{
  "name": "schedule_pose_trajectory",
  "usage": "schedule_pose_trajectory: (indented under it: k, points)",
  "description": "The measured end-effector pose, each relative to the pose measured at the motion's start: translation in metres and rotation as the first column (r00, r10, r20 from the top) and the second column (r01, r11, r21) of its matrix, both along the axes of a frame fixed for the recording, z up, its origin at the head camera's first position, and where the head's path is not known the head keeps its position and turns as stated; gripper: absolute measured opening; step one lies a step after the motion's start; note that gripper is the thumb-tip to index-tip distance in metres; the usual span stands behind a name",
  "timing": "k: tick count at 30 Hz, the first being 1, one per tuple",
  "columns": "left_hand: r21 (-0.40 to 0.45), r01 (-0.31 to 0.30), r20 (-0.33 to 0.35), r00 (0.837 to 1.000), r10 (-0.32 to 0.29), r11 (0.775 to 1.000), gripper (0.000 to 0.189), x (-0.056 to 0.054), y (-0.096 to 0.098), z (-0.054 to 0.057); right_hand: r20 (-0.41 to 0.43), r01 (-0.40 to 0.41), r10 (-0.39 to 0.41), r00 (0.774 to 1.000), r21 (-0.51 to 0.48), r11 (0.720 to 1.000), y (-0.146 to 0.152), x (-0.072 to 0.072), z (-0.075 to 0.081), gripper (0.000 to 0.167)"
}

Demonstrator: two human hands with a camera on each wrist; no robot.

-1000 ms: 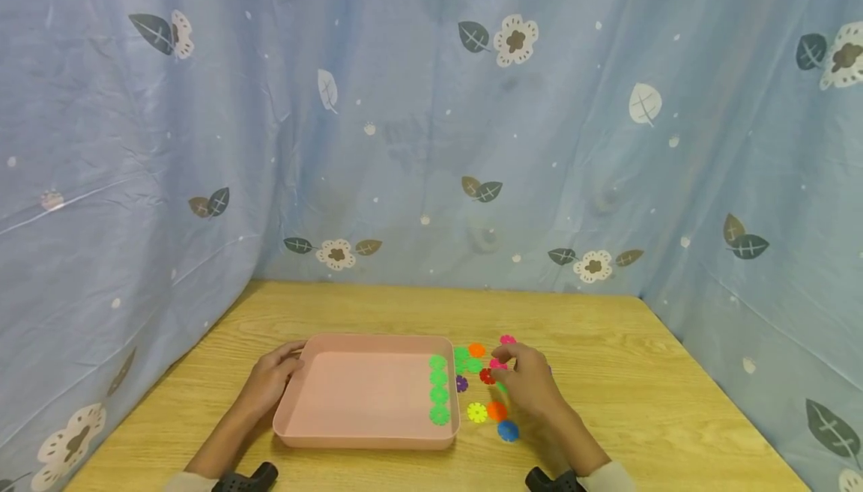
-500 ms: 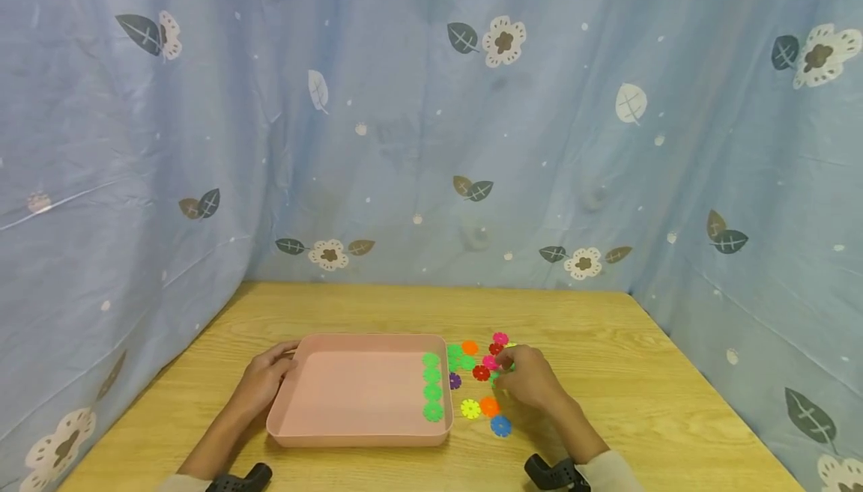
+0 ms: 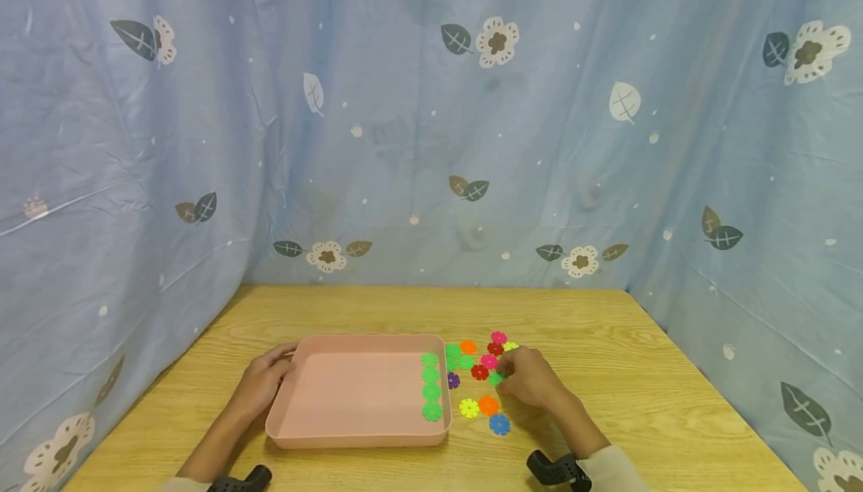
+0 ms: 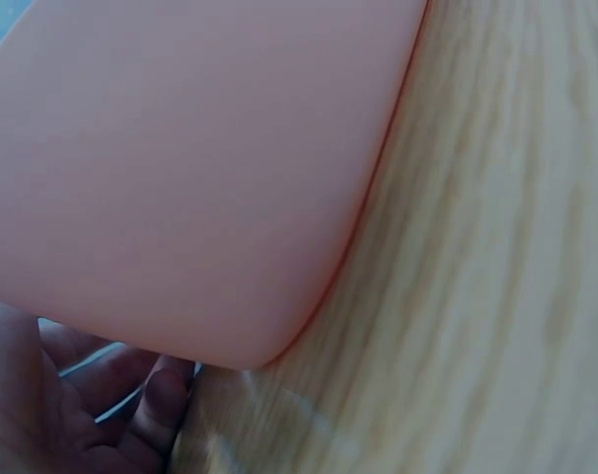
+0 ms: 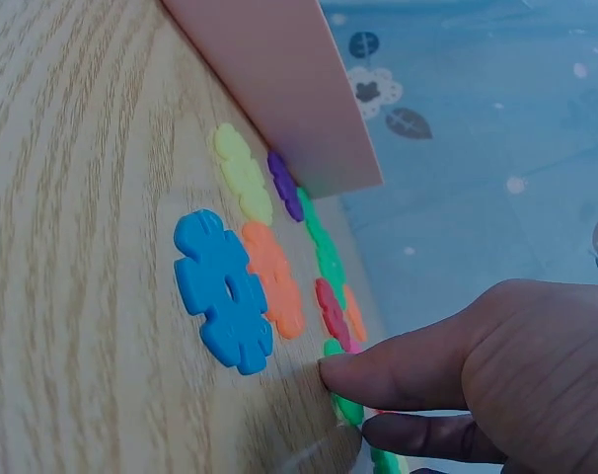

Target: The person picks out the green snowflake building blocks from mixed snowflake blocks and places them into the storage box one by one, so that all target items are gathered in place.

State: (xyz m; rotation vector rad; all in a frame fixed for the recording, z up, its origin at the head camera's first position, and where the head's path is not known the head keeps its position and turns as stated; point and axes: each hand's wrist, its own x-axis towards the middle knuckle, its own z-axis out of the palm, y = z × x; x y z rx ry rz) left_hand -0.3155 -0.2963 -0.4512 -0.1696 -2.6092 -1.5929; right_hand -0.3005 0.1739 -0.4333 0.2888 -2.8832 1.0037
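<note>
A pink tray (image 3: 357, 443) lies on the wooden table. My left hand (image 3: 259, 383) rests against the outside of its left wall, fingers relaxed; the left wrist view shows these fingers (image 4: 161, 400) partly hidden by the wall. Inside the tray's right side, several green flower-shaped discs (image 3: 431, 392) form a column. To the right of the tray, my right hand (image 3: 531, 378) pinches a loose green flower-shaped disc (image 3: 495, 379) between thumb and finger, low over the tabletop. In the right wrist view the thumb (image 5: 408, 370) covers part of that green disc (image 5: 347, 408).
More loose discs lie between tray and right hand: blue (image 3: 500, 424), orange (image 3: 488, 405), yellow (image 3: 469, 408), purple (image 3: 454, 380), red (image 3: 479, 372), pink (image 3: 489, 362) and green (image 3: 465, 362). A blue patterned curtain (image 3: 404, 140) surrounds the table (image 3: 573, 312).
My right hand has come down from just above the loose discs and closed its fingertips on a green one. The left hand stays at the tray. The head view has shifted slightly.
</note>
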Motion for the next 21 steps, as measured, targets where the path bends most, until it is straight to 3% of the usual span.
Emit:
schedule_pose_trajectory:
  k: [21]
  points:
    - [-0.006,-0.004,0.008,1.0,0.004,1.0,0.045,0.0001,0.0004,-0.0001,0.007,-0.064,0.065,0.998,-0.02,0.998,-0.0006,0.0015,0.0008,0.027]
